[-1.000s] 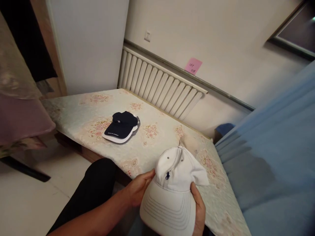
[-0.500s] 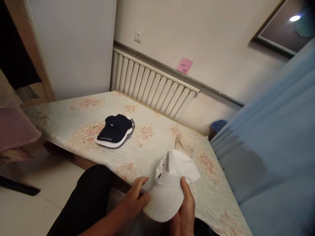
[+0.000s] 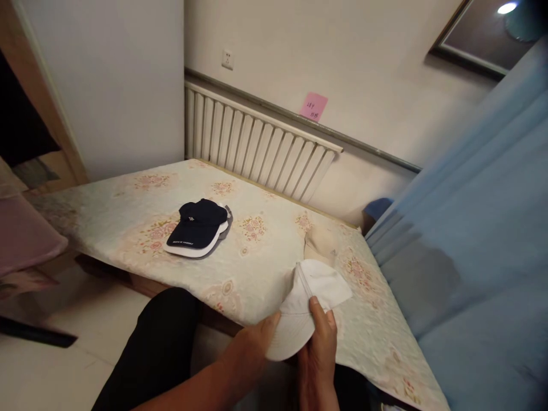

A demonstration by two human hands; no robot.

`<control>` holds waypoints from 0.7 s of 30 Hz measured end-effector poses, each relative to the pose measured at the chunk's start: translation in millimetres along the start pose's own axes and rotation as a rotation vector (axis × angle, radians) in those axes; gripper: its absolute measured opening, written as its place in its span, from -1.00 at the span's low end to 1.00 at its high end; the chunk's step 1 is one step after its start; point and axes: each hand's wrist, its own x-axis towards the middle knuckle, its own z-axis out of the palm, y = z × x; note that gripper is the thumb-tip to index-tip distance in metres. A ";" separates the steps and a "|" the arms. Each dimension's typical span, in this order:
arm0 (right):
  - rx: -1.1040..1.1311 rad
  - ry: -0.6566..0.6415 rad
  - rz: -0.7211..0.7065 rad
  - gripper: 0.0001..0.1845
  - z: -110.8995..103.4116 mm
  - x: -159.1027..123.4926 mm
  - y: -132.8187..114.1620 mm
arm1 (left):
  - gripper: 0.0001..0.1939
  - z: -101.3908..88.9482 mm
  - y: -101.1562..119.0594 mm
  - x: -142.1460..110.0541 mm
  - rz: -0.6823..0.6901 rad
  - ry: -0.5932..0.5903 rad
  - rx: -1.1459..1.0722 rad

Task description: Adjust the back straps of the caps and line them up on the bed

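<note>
A white baseball cap [image 3: 321, 282] is held between both hands above the near edge of the bed, its brim toward me. My left hand [image 3: 254, 342] is closed on the left side of the brim. At the right, my right hand [image 3: 319, 337] grips the cap where the brim meets the crown, thumb on top. Behind it lies a beige cap [image 3: 319, 245] on the bed, partly covered by the white one. Farther left, a navy cap [image 3: 199, 222] rests on top of a white cap and a grey one, their edges showing.
The bed [image 3: 265, 274] has a flowered cover. A white radiator [image 3: 252, 142] and a wall with a pink note [image 3: 314, 107] stand behind it. A blue curtain [image 3: 483, 240] hangs along the right. A pink cloth-covered thing [image 3: 29, 234] is at the left.
My left hand has come in from beside the brim and closed on its left side. The white cap has turned and tilted, so the small logo no longer shows.
</note>
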 end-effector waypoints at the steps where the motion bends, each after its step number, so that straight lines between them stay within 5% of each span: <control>1: -0.018 0.010 -0.020 -0.35 -1.8 2.5 -1.8 | -0.47 -1.3 0.8 4.9 0.034 0.005 -0.028; 5: -0.188 -0.071 -0.211 -0.45 -9.4 22.4 -0.4 | -0.46 -11.8 -1.2 26.6 0.091 -0.005 -0.272; 9: -0.443 -0.194 -0.287 -0.46 -16.9 47.7 26.4 | -0.53 -14.7 -34.6 40.7 -0.028 0.026 -0.426; 14: -0.849 -0.427 -0.293 -0.50 -35.7 54.8 85.5 | -0.54 -6.4 -84.9 33.5 -0.151 0.046 -0.417; 21: -1.431 -0.655 -0.459 -0.36 -67.4 45.7 126.9 | -0.55 1.6 -102.5 19.0 -0.274 0.070 -0.503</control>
